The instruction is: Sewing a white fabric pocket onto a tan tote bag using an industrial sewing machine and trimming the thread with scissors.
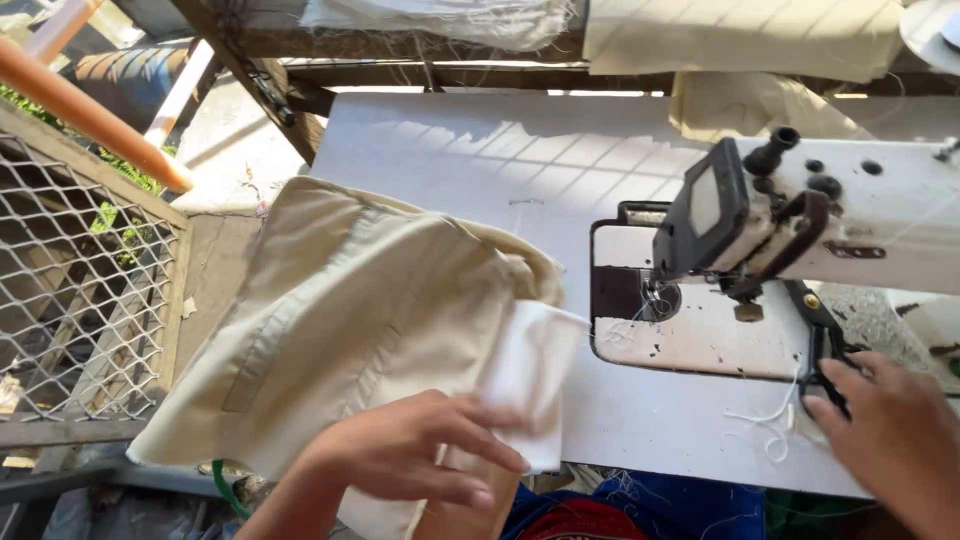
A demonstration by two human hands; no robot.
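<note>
Biggest thing in front of us is the white sewing table (480, 170), with the sewing machine (800, 215) sitting on its right side. Draped over the table's left edge is the beige fabric piece (340, 300), and it hangs well off the front corner, so a good chunk has no support. A smaller white lining patch (530, 375) pokes out from its right end, lying on the tabletop just left of the needle plate.

Our left hand (400, 460) rests on the beige fabric with fingers spread and mostly flat, fingertips pressing down on the white patch rather than pinching it. Our right hand (890, 430) is down by the black scissors (825, 350), fingers curled at the handles; we honestly can't tell if it's gripping them or only touching.

What could go wrong, we reckon: the overhanging weight could drag the fabric off the table if that flat hand lifts. Loose white threads (770, 420) near the scissors could also snag.
</note>
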